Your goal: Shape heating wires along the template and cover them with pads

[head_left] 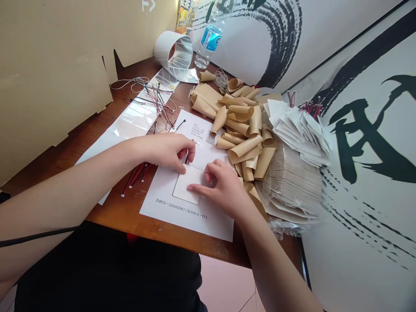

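Note:
A small white square sheet [186,184] lies on a larger white paper [182,208] printed "DRS-206DC-E001-01", on the wooden table [130,214]. My right hand [221,186] rests on the sheet's right side, its forefinger stretched flat across it and the other fingers curled. My left hand [169,149] is at the sheet's top edge with fingers curled in a pinch; thin red and black wires [134,175] run out from under it toward the left. What the pinch holds is hidden.
Curled tan paper strips [240,130] are heaped behind the right hand. White squares [300,130] lie on a stack of sheets [292,186] at the right. Loose wires [159,102], shiny film [133,119], a roll [173,50] and a water bottle [211,37] are at the back. A cardboard wall [48,73] stands left.

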The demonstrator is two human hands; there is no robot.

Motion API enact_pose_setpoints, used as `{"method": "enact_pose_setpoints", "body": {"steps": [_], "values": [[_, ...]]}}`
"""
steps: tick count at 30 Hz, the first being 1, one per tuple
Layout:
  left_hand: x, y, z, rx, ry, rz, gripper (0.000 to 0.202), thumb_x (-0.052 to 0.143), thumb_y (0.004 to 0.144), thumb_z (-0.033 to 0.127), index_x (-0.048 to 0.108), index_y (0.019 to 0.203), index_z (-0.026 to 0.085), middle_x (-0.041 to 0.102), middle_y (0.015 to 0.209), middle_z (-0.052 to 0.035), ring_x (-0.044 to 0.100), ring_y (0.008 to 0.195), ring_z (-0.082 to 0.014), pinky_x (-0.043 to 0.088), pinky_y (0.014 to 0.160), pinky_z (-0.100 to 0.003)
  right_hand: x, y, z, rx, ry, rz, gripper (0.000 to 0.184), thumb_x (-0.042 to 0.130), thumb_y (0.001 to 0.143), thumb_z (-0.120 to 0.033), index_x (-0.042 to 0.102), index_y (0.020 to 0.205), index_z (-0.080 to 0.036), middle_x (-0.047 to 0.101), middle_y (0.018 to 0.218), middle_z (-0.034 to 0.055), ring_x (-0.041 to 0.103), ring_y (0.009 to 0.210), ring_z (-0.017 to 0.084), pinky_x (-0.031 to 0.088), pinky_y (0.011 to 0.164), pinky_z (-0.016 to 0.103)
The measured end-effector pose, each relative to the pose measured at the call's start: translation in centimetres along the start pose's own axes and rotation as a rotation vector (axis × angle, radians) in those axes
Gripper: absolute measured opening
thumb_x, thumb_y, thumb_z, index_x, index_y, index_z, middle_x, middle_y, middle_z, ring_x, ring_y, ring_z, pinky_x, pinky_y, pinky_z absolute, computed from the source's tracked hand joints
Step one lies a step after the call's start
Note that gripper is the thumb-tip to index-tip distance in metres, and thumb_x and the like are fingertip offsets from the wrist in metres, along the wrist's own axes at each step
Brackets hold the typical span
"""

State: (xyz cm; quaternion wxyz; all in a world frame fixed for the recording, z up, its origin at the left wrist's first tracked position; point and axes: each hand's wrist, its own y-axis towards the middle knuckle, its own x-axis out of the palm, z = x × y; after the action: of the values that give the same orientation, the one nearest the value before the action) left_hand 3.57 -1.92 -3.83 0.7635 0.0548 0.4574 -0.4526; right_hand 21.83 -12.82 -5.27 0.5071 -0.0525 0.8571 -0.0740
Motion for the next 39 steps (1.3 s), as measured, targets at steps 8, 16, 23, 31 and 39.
{"method": "enact_pose_setpoints", "body": {"steps": [8,16,23,31,39], "values": [[0.2,-0.5,0.5,-0.030,0.113,-0.066,0.052,0.078,0.067,0.047,0.059,0.113,0.030,0.062,0.108,-0.0027,0.054,0.109,-0.0295,0.036,0.093,-0.040,0.5,-0.3,0.4,-0.072,-0.075,0.018,0.055,0.088,0.068,-0.051,0.039,0.072,-0.025,0.052,0.080,-0.0012,0.047,0.078,0.021,0.030,0.070,0.031],[0.7,-1.1,0.7,-0.019,0.118,-0.059,0.068,0.077,0.062,0.052,0.050,0.121,0.031,0.064,0.122,-0.0065,0.049,0.118,-0.0360,0.036,0.093,-0.043,1.0,-0.8,0.5,-0.043,-0.138,0.049,0.059,0.084,0.067,-0.062,0.041,0.084,-0.026,0.056,0.084,0.0014,0.049,0.076,0.022,0.032,0.070,0.032],[1.6,-1.0,0.4,0.114,0.191,-0.023,0.081,0.080,0.057,0.062,0.050,0.124,0.028,0.061,0.132,-0.0075,0.047,0.122,-0.0338,0.025,0.107,-0.048,1.0,-0.8,1.1,-0.064,-0.042,0.080,0.074,0.086,0.063,-0.064,0.046,0.111,-0.024,0.059,0.096,0.0050,0.057,0.085,0.027,0.040,0.073,0.035],[2.3,-1.1,0.6,0.091,0.197,0.066,0.097,0.076,0.062,0.067,0.038,0.143,0.029,0.057,0.134,-0.0117,0.046,0.124,-0.0361,0.028,0.104,-0.050,0.1,0.1,1.0,-0.008,0.031,0.001,0.067,0.091,0.059,-0.051,0.051,0.105,-0.023,0.059,0.091,0.0024,0.056,0.081,0.023,0.041,0.070,0.033],[2.7,-0.3,1.5,-0.006,0.112,0.148,0.068,0.073,0.072,0.062,0.053,0.126,0.026,0.064,0.121,-0.0105,0.050,0.116,-0.0345,0.028,0.099,-0.050,-0.9,0.3,1.4,0.031,0.248,-0.036,0.038,0.078,0.075,-0.042,0.055,0.099,-0.023,0.055,0.078,-0.0030,0.050,0.070,0.016,0.039,0.064,0.030]]}}
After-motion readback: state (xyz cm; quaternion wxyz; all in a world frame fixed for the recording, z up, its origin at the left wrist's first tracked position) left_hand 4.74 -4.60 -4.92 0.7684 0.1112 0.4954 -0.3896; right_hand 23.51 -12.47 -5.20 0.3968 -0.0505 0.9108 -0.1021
